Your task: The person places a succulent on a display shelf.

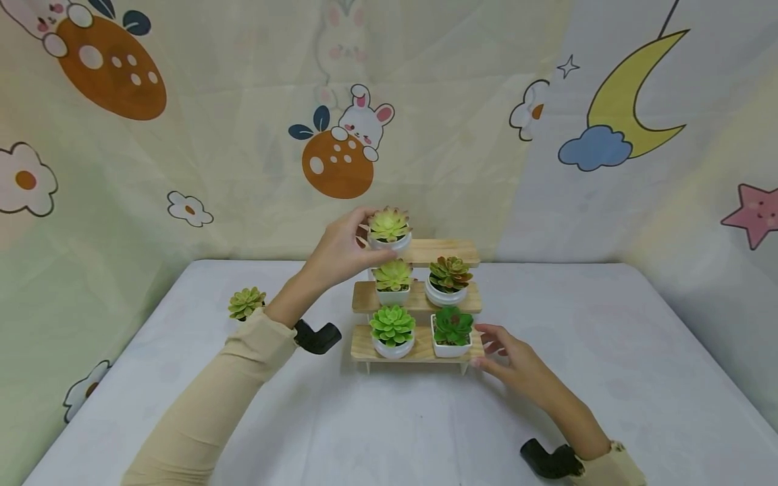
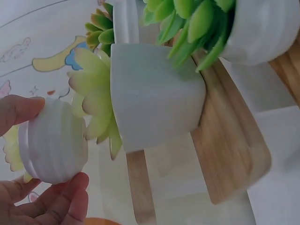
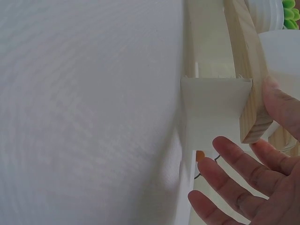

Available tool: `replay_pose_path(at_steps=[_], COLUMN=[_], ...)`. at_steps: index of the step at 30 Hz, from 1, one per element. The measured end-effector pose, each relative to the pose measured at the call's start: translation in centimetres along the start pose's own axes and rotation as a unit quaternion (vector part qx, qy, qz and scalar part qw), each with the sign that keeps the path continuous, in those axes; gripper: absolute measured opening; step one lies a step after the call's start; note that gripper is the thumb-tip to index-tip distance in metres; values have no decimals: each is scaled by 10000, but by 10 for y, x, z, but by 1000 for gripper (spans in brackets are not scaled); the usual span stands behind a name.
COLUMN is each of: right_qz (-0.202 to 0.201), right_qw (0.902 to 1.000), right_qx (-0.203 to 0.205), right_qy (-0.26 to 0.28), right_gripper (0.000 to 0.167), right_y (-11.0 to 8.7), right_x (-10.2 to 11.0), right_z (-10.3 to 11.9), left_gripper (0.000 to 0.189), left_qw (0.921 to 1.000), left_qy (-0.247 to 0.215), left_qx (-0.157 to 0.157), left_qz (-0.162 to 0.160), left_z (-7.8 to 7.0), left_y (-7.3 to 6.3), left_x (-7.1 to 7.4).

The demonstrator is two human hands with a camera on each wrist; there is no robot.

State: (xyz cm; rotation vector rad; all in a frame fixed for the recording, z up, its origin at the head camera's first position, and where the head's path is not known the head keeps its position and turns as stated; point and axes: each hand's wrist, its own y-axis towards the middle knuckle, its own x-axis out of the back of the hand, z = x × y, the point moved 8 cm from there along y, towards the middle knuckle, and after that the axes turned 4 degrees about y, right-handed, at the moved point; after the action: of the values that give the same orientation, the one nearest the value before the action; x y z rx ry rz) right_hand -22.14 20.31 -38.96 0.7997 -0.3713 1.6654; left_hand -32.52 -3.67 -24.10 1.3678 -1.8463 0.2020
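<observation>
My left hand (image 1: 346, 246) holds a pale green succulent with reddish tips in a round white pot (image 2: 56, 140), thumb and fingers around the pot. It hangs over the left part of the top board (image 1: 446, 252) of a three-tier wooden display stand (image 1: 358, 297). My right hand (image 1: 516, 364) is at the right end of the lowest board (image 3: 251, 70), thumb and index finger against it, other fingers spread free. Below the held pot, the middle board carries a pale succulent (image 1: 393, 287) and a reddish-green one (image 1: 448, 280). Two green succulents (image 1: 392, 331) stand on the lowest board.
Another potted succulent (image 1: 246, 304) stands on the white-covered table (image 1: 182, 337), left of the stand and partly behind my left forearm. A cloth backdrop (image 1: 450, 135) with cartoon prints hangs behind the table. Black wrist-worn devices (image 1: 319, 337) are on both wrists.
</observation>
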Motion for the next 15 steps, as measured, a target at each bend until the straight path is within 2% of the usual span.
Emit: replay_pose_path(at_steps=[7,15], right_qz=[-17,-28], right_qw=[10000,9998], right_qx=[48,174], right_qy=[-54,-76], right_gripper=[52,51], right_y=[0,-1], right_x=[1,1], right_z=[1,3], left_gripper=[65,66], left_qw=[9995,9962], left_qy=[126,545], left_qx=[-104,-191], left_qz=[266,656], left_z=[-11,-20], left_y=[18,32], left_x=[-17,-32])
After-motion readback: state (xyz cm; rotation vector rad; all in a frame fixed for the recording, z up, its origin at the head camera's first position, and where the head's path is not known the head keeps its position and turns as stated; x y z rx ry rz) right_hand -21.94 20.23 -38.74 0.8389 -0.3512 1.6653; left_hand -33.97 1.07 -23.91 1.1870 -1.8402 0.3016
